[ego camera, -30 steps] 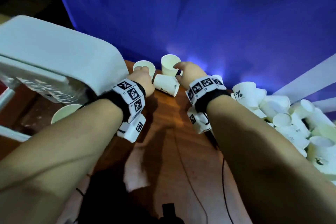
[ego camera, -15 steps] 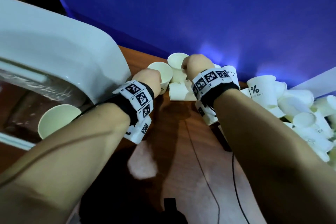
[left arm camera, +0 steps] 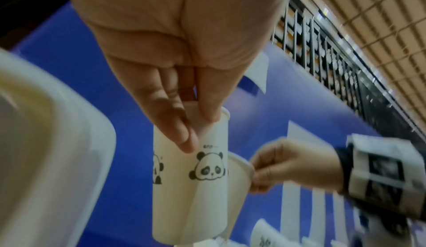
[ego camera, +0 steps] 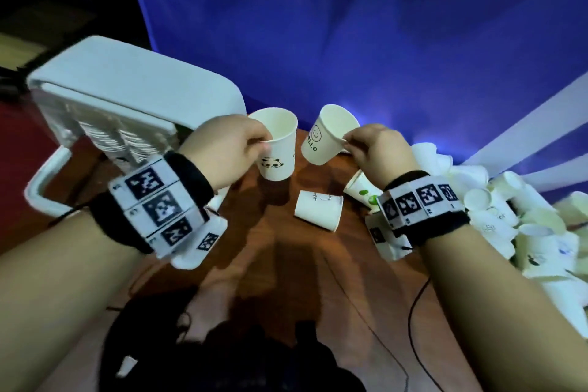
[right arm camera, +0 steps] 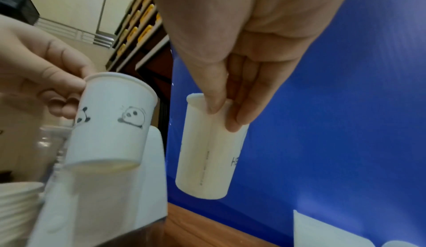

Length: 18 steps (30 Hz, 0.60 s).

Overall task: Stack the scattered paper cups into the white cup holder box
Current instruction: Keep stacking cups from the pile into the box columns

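Note:
My left hand (ego camera: 254, 141) pinches the rim of a white paper cup with panda drawings (ego camera: 277, 145), thumb inside and fingers outside, held upright above the table. In the left wrist view the panda cup (left arm camera: 191, 187) hangs below my left hand (left arm camera: 198, 123). My right hand (ego camera: 353, 143) pinches the rim of a cup printed with a smiley face (ego camera: 327, 140), tilted left toward the panda cup. The right wrist view shows this smiley cup (right arm camera: 207, 152) in my right hand (right arm camera: 228, 112). The white cup holder box (ego camera: 133, 105) stands at the left with stacked cups inside.
Two more cups lie on their sides on the brown table (ego camera: 273, 264): a plain one (ego camera: 319, 210) and one with green print (ego camera: 362, 189). A large heap of paper cups (ego camera: 521, 219) fills the right side. A blue backdrop (ego camera: 350, 25) hangs behind. A black cable (ego camera: 413, 309) runs across the table.
Both hands have lifted off the table, each with a cup pinched at the rim. The cups now hang side by side in the air.

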Each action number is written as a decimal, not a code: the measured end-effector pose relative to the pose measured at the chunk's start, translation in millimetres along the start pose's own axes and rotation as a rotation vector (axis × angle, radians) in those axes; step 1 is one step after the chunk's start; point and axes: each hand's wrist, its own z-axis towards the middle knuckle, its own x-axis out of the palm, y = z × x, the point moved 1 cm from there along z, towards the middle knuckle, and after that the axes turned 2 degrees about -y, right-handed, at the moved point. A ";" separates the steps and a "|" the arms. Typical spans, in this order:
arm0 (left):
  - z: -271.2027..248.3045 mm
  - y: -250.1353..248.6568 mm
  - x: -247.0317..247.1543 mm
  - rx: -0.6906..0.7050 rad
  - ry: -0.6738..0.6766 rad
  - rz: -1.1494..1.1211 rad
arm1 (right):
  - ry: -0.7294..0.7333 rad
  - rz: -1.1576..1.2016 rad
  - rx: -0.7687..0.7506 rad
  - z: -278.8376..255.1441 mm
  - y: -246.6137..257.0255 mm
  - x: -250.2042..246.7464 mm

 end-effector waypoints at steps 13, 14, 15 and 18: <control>-108.7 94.7 -79.6 0.067 -0.105 0.051 | -0.076 0.059 -0.166 -61.0 100.8 -6.2; -108.5 100.1 -73.9 0.071 -0.104 0.069 | -0.084 0.065 -0.166 -62.8 105.5 -5.4; -108.4 105.1 -67.6 0.076 -0.103 0.078 | -0.096 0.072 -0.170 -65.1 109.6 -4.2; -107.7 116.2 -48.9 0.104 -0.098 0.061 | -0.136 0.091 -0.175 -73.7 120.0 -3.0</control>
